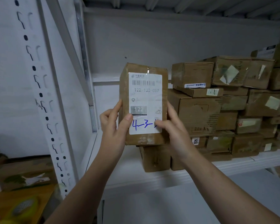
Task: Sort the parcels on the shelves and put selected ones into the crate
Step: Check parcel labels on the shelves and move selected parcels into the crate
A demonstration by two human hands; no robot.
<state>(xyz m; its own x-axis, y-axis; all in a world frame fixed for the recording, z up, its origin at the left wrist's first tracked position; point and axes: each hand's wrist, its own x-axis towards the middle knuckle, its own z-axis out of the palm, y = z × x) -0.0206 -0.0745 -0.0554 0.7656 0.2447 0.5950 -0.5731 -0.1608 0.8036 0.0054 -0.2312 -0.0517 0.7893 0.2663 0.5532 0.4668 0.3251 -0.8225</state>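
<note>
At far left: white perforated steel upright [44,110], running the full height of the view. Low and left of it sits a worn brown cardboard box with a torn white sticker [23,177]. Nearer than that box lies a yellow-orange packet [21,206], blurred, print unreadable.

Centre: left hand [111,126] grips the left edge of an upright brown cardboard parcel [145,102]. The thumb lies across the front at the lower left of the label and the fingers curl round the side edge. The parcel is held up in front of the white metal shelf [152,178], long side vertical, labelled face toward the camera. Its white shipping label [145,88] shows a barcode, printed "122-122-C07", and blue handwriting "4-3-", with the last mark hidden under a thumb.

Right hand [174,128] grips the parcel's right edge. Its thumb presses on the label's lower right corner and its fingers wrap behind the box, mostly out of sight.

Directly below the held parcel, a smaller plain brown box [153,159] stands on the shelf. Whether the two touch cannot be told.

Right: a stack of brown cardboard parcels [233,102] fills the shelf back to the far wall, several layers high. Some carry pale stickers and one low box is marked "1206". The stack stands just beyond the right hand.
</note>
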